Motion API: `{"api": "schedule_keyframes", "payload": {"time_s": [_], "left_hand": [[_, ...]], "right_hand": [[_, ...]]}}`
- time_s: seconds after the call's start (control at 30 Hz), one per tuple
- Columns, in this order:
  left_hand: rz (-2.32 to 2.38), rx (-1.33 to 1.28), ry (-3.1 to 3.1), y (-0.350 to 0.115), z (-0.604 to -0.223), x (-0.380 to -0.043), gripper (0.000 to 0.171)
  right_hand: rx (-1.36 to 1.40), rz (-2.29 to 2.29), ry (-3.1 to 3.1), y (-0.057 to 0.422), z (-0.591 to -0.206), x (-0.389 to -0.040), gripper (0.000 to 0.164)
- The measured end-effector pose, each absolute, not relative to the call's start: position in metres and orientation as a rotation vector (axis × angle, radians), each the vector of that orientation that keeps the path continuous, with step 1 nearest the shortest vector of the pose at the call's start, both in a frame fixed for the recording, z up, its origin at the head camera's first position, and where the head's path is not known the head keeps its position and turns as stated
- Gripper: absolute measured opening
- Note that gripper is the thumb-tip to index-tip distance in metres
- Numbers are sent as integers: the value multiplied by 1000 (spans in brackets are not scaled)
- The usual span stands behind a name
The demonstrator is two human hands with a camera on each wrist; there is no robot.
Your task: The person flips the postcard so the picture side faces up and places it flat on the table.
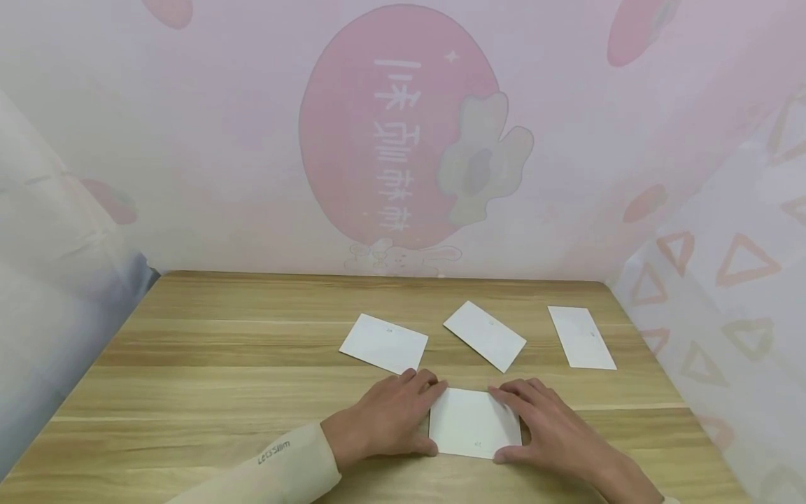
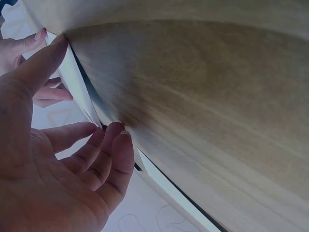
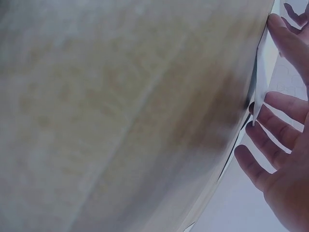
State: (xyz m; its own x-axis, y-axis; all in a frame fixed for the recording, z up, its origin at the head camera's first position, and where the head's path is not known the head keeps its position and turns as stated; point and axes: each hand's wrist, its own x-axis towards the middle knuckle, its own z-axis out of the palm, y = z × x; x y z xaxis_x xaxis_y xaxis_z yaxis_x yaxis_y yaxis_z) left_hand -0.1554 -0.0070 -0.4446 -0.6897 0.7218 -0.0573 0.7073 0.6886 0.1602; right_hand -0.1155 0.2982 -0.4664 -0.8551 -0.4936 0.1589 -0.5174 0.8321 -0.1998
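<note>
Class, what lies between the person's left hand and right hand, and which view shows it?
A white card: the left hand and right hand hold it at opposite ends. The head view shows this clearly.

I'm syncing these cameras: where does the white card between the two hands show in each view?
Head: the white card is near the bottom, right of centre, between left hand and right hand.
Left wrist: upper left, a narrow slanted strip.
Right wrist: upper right, a thin sliver.
Shared landmark: the wooden tabletop.
</note>
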Motion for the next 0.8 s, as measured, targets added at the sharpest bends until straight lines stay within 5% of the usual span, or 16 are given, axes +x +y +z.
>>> {"api": "schedule_keyframes", "payload": {"time_s": [0.8], "left_hand": [[236,1189,2773,-8,-447,-160,92]], "right_hand": [[805,368,-2905,307,-464,-118,90]]}}
